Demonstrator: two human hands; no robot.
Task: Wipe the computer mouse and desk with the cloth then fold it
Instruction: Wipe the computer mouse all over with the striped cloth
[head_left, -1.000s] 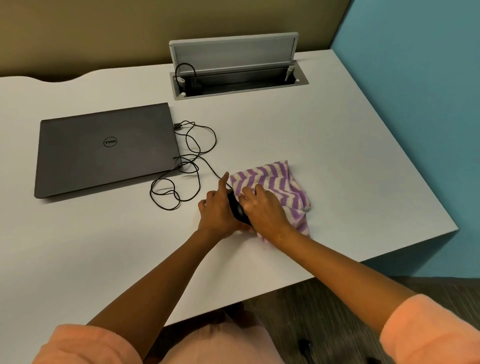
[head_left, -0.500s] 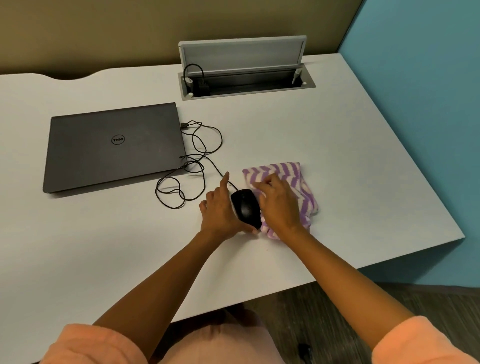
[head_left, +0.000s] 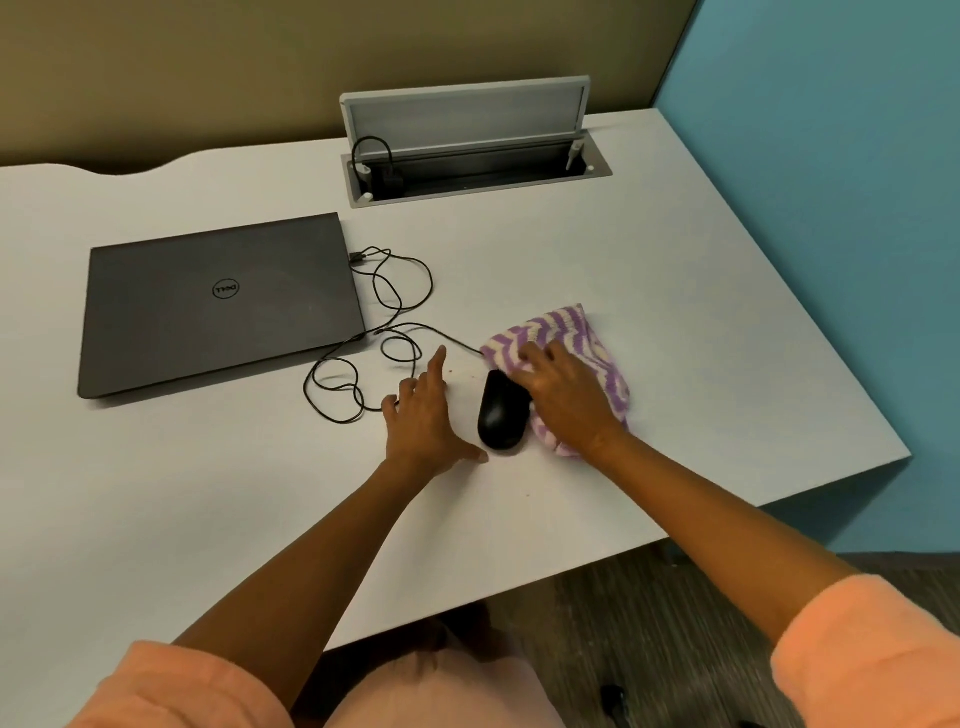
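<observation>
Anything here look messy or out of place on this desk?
Only small things: the mouse cable lies in loose tangled loops beside the closed laptop, and a few faint brownish specks dot the desk near the mouse.
</observation>
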